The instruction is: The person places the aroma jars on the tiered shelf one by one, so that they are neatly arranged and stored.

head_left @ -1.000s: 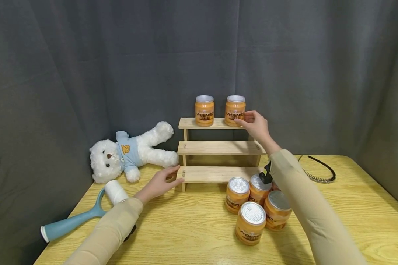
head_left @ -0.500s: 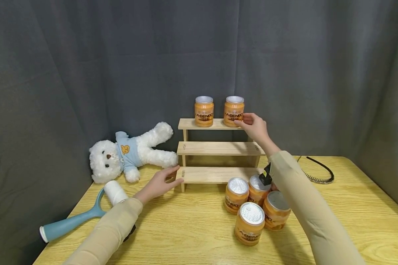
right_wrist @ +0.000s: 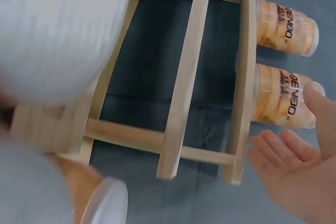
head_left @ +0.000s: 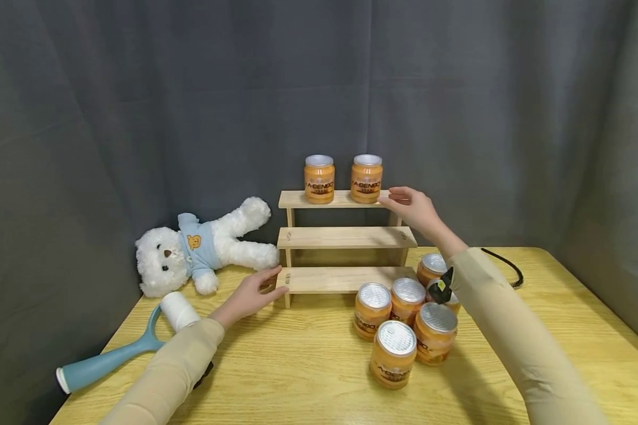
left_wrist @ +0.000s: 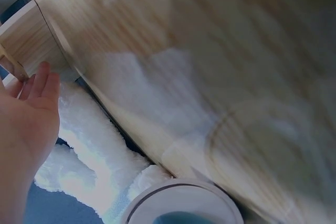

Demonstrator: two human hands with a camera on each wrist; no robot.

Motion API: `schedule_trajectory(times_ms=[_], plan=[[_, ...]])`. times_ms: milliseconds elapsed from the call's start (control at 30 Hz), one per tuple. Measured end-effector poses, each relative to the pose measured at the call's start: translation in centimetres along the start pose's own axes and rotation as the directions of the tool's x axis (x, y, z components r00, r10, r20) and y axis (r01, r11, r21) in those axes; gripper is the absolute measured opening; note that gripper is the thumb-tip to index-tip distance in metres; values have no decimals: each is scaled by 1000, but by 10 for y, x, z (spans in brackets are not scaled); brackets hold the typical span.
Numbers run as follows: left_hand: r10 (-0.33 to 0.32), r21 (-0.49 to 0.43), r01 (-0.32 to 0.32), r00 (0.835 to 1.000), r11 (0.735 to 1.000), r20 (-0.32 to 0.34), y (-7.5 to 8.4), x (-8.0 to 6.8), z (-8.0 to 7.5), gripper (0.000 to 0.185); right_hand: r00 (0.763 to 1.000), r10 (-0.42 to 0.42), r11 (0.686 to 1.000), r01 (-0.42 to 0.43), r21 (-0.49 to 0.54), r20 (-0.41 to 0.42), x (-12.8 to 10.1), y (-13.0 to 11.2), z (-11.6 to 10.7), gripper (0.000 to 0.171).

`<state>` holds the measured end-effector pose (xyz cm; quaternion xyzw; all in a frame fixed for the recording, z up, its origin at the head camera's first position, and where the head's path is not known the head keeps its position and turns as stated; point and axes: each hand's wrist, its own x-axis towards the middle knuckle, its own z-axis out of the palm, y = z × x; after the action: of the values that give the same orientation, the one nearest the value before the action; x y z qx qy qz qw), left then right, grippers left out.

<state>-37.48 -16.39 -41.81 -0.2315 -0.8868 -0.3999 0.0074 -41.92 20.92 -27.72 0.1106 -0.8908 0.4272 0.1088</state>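
A three-tier wooden display shelf stands at the back of the table. Two orange jars with silver lids stand upright and apart on its top tier. My right hand is just right of the right-hand jar, fingers extended and thumb apart from them; a small gap separates it from the jar. My left hand holds the left end of the lowest tier between thumb and fingers. In the left wrist view, the fingers of the left hand lie against the wood.
Several more orange jars stand grouped at the shelf's right front, partly behind my right sleeve. A white teddy bear in a blue shirt lies left of the shelf. A blue-handled lint roller lies by my left forearm. A black headband lies at the back right.
My right hand has let go of the right-hand jar on the top tier and moved slightly right. The left hand keeps its place. The head view has shifted a little, showing more jars.
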Motion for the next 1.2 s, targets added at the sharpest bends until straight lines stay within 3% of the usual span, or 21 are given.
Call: schedule_trajectory(times_ms=[367,533,900,1200], plan=[[28,9,-28,1000,1000,-6,-3,2,0,69,999,16,1000,-15,-7,42,-34,22,-27,72],[6,14,-6,1000,1000,-2,-2,2,-1,68,997,31,999,-30,-11,66,-50,36,-34,70],[7,16,-7,1000,1000,0,0,0,-1,69,986,89,996,-87,-18,144,-74,71,-36,72],[-5,3,5,1000,1000,6,1,1,-1,71,966,59,996,-41,-74,253,-87,94,-37,71]])
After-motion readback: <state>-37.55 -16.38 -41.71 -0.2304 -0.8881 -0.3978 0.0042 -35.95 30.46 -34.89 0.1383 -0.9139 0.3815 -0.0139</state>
